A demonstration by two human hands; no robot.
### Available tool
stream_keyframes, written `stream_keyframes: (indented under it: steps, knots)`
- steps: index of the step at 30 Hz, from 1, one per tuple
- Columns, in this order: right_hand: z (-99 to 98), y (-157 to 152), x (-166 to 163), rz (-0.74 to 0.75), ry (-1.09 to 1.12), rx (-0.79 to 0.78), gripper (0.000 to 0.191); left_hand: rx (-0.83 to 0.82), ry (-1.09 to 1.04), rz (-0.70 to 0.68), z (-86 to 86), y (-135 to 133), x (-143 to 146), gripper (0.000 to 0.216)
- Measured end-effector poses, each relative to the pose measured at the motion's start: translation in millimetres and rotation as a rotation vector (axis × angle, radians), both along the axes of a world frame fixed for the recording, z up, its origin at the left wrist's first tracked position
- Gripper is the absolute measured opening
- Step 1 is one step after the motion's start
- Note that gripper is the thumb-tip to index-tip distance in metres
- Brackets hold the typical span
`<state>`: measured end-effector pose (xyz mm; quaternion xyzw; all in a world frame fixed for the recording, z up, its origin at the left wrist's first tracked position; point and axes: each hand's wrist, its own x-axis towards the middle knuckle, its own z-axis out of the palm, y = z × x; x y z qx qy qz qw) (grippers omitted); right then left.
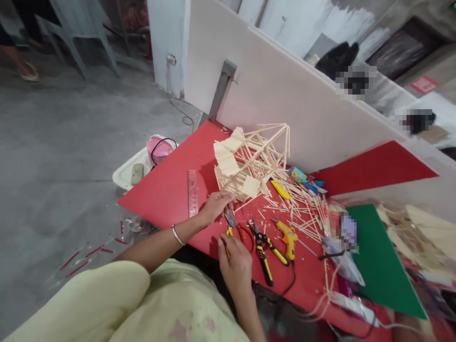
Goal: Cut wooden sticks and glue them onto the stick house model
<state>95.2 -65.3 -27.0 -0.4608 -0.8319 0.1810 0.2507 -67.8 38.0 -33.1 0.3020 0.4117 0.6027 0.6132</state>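
My right hand (237,263) is closed around the yellow handle of a pair of pliers (231,219), whose metal jaws point up and away from me. My left hand (215,209), a bangle on its wrist, has its fingers pinched together right by those jaws; what lies between the fingertips is too small to make out. Just beyond it stands a frame model of thin wooden sticks (265,149) with flat stick panels. Black-and-yellow snips (263,251) lie partly open right of my right hand, near a red-handled tool (245,237).
On the red tabletop (164,190) are a clear ruler (192,192), a yellow glue gun (288,237) with its cord, a yellow cutter knife (280,188) and scattered loose sticks (306,213). A white partition (285,90) stands behind. A green board (381,261) lies at right.
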Motion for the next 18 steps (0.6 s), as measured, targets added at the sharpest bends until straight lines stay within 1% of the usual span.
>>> stream_keyframes:
  steps: [4,9,13,16,18]
  knots:
    - [8.5,26.5,1.4,-0.060,0.053,0.009,0.028,-0.022,-0.067,-0.065,0.9,12.5,-7.6,0.045]
    - [24.6,50.0,6.8,-0.198,0.119,0.079,0.024,-0.039,-0.081,-0.108,-0.1,14.2,-12.8,0.049]
    - [28.9,54.6,7.8,-0.322,0.094,0.165,0.021,-0.058,-0.063,-0.117,0.3,14.0,-13.5,0.045]
    - [25.0,50.7,6.7,-0.356,0.041,0.190,0.020,-0.082,-0.059,-0.098,3.5,14.6,-12.5,0.041]
    - [20.9,46.3,7.0,-0.355,0.015,0.172,0.021,-0.094,-0.063,-0.083,5.8,14.6,-11.9,0.038]
